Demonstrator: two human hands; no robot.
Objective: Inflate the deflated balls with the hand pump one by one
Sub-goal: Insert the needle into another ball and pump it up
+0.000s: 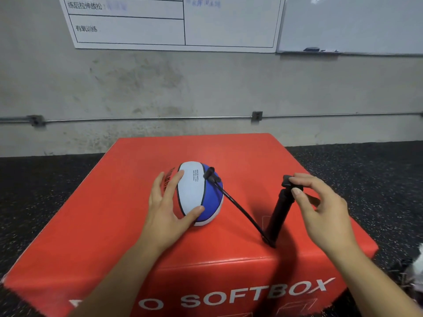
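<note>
A red soft box (128, 220) with the white letters "SOFTBOX" on its front side stands on a dark speckled floor (45, 179), near a grey concrete wall (206, 88). On top of the box lies a ball (194, 193) with white, blue and red panels; it looks partly flat and not fully round. The left hand (169, 202) rests against the left side of the ball, with the fingers spread wide and quite straight, the thumb touching the lower white panel. A thin black hose (238, 209) goes from a black connector on the upper right part of the ball down to the bottom of the black hand pump (278, 211). The pump stands on the box to the right of the ball, a little tilted, its base close to the front edge. The right hand (320, 202) pinches the handle on top of the pump between the thumb and the bent fingers. On the wall there are a white board with printed Chinese text (174, 21) and a second whiteboard (352, 24) to the right.
</note>
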